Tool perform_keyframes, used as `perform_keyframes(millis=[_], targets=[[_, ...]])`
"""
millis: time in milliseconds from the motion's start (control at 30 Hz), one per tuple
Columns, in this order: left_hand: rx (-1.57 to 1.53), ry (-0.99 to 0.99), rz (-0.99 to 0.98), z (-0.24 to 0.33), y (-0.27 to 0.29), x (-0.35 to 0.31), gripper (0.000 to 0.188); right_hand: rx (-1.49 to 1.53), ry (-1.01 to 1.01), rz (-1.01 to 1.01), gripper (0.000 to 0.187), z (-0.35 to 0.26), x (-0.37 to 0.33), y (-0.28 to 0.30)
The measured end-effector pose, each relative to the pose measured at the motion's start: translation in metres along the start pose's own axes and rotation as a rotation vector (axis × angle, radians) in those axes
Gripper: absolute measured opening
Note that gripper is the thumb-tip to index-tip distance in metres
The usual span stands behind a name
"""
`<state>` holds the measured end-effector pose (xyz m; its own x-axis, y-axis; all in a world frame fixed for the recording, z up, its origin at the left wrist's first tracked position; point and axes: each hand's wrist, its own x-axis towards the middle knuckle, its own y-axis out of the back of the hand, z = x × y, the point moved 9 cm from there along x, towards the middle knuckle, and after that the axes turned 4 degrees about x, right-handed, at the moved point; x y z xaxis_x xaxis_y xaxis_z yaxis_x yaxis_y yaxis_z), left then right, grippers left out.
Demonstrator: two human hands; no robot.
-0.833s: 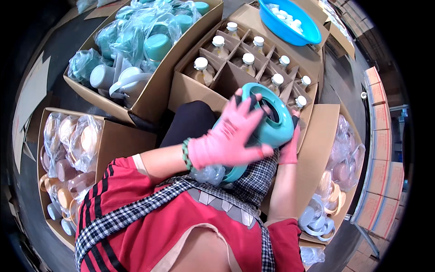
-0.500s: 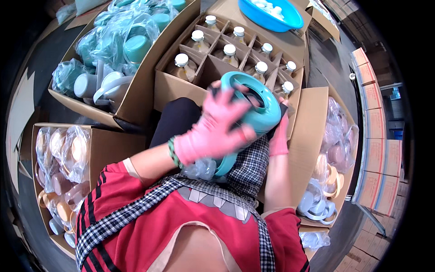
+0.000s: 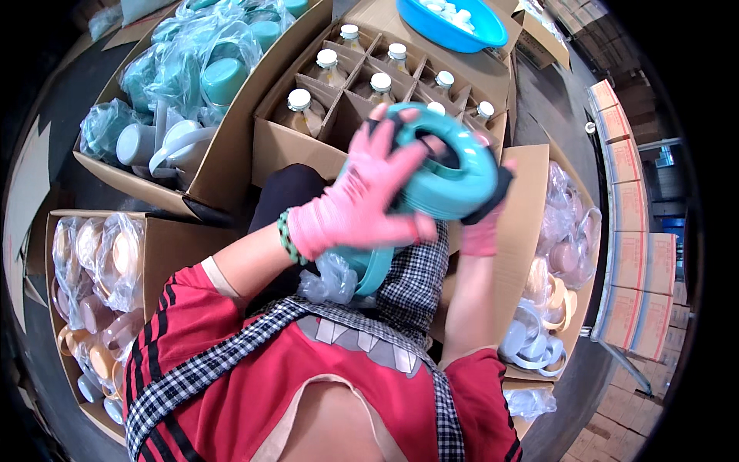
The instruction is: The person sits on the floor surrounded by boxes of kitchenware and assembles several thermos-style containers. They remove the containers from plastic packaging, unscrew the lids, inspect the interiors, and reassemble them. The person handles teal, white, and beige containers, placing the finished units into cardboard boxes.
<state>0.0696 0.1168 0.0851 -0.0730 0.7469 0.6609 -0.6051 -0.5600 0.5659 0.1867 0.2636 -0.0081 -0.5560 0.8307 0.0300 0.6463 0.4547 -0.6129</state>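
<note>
A teal plastic shell with a round opening [image 3: 471, 163] is held above my lap between both hands, slightly blurred. My left hand [image 3: 350, 196], in a pink and black glove, cups its left side, with thumb and fingers spread around it. On the opposite side, my right hand [image 3: 485, 219] grips the shell; its fingers are mostly hidden behind it. Below, a teal piece with a curved handle [image 3: 375, 271] rests in my lap beside a crumpled clear plastic bag [image 3: 328, 279]. Just ahead stands a divided carton [image 3: 289, 154] with several white-capped glass liners [image 3: 300, 108] in its cells.
A blue basin [image 3: 462, 38] of small white parts sits at the far side. Open cartons surround me: teal and grey parts [image 3: 223, 81] at upper left, beige and mauve parts [image 3: 100, 292] at left, mixed parts [image 3: 566, 258] at right. Stacked boxes [image 3: 627, 200] line the far right.
The teal shell has shifted slightly right and turned, so its round opening faces me more. Both hands have moved with it. The view has shifted slightly.
</note>
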Motion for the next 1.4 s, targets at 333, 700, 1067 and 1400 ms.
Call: perform_keyframes(millis=[333, 700, 1067, 1400], targets=[[-0.936, 0.545, 0.247, -0.107, -0.002, 0.004, 0.050, -1.796, 1.119, -0.401, 0.075, -0.024, -0.007, -0.166], [-0.639, 0.652, 0.687, -0.154, 0.037, -0.056, 0.051, -1.075, 0.098, -0.272, 0.050, 0.061, 0.076, -0.162], [-1.011, 0.780, 1.454, -0.264, 0.114, -0.176, 0.024, -1.396, -0.196, -0.340, 0.049, 0.153, 0.181, -0.142], [-1.036, 0.647, 1.443, -0.270, 0.135, -0.198, 0.028, -2.083, -0.164, -0.965, 0.074, 0.299, 0.164, -0.140]])
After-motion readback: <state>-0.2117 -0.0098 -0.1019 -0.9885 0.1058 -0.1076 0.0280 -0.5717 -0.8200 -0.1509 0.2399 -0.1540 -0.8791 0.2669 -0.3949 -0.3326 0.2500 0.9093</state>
